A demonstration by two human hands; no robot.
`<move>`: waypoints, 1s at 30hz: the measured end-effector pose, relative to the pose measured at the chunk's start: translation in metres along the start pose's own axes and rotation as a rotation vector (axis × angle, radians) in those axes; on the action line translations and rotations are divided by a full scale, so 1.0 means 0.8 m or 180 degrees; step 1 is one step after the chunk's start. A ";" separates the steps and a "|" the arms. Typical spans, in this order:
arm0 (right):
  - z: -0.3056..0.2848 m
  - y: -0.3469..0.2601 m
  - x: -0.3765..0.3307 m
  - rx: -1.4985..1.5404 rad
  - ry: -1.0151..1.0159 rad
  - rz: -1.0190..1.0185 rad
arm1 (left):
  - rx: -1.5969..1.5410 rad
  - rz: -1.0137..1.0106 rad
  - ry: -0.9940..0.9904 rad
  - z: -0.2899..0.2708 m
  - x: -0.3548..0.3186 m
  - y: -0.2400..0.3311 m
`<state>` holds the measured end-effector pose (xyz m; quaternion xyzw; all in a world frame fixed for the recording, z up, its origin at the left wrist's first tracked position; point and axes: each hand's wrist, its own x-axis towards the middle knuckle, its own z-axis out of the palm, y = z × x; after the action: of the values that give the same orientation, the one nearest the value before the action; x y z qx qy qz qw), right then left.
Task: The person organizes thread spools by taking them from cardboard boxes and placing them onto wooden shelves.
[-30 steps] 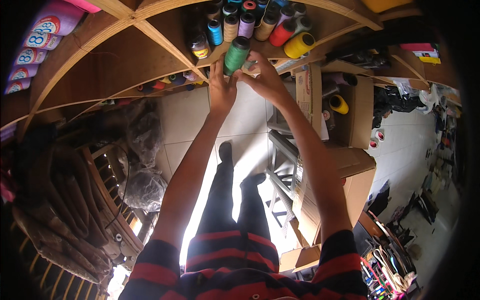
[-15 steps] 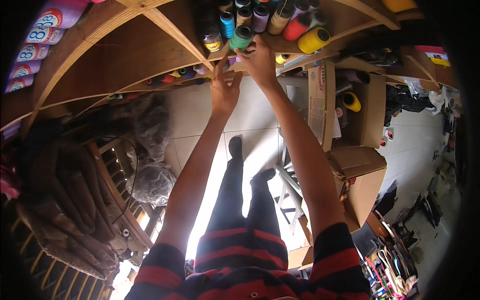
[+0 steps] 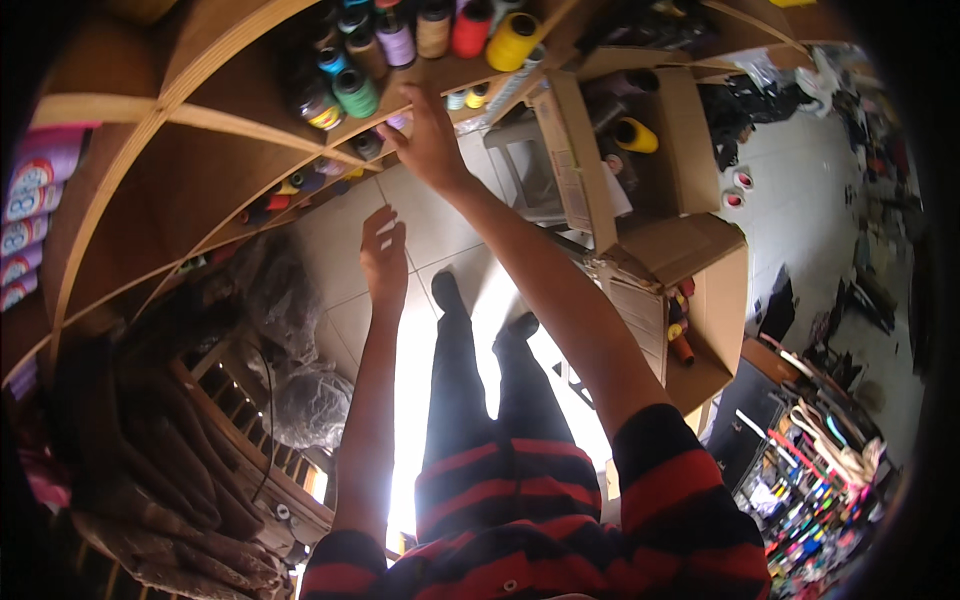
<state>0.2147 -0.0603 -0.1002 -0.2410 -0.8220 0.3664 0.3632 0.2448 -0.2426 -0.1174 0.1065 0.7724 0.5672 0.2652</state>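
My right hand (image 3: 428, 145) is raised at the front edge of a wooden shelf, fingers apart and holding nothing. Just left of it a green thread spool (image 3: 355, 93) stands at the shelf's front, apart from the fingers. Lower down, my left hand (image 3: 383, 252) hangs in the air over the tiled floor, open, its fingers loosely bent and nothing seen in them. Behind the green spool are a purple spool (image 3: 397, 46) and a tan spool (image 3: 433, 32), with a red spool (image 3: 471, 30) and a yellow spool (image 3: 513, 42) further right. A dark labelled container (image 3: 318, 106) sits to its left.
Open cardboard boxes (image 3: 692, 150) with spools stand on the right. Purple-wrapped cones (image 3: 40, 190) fill a compartment at the far left. A brown cloth (image 3: 160, 450) and clear plastic bags (image 3: 310, 400) lie at the lower left. Zips and scraps (image 3: 820, 480) are heaped at the lower right.
My right hand has come away from the green spool, which now stands by itself on the shelf. My left hand has dropped back from the shelf edge. The view has swung to the right.
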 end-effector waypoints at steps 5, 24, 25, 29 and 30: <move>-0.137 -0.020 -0.056 0.0574 0.0067 0.1009 | 0.0059 -0.0089 -0.0374 0.027 -0.034 0.029; -0.534 -0.044 -0.352 0.0050 0.3120 0.2533 | 0.0135 0.1148 -0.2730 0.358 -0.192 0.180; -0.549 -0.037 -0.367 0.0106 0.3230 0.2624 | 0.0346 0.1301 -0.2778 0.372 -0.208 0.176; -0.590 0.004 -0.426 0.0113 0.3579 0.2884 | 0.0714 0.2369 -0.3127 0.411 -0.278 0.177; -0.600 0.010 -0.433 -0.0118 0.3491 0.2914 | 0.0732 0.2188 -0.3269 0.419 -0.287 0.164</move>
<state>0.8018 -0.0801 -0.0276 -0.7175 -0.3434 0.2941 0.5298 0.5968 -0.0309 -0.0015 0.6354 0.5242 0.4098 0.3917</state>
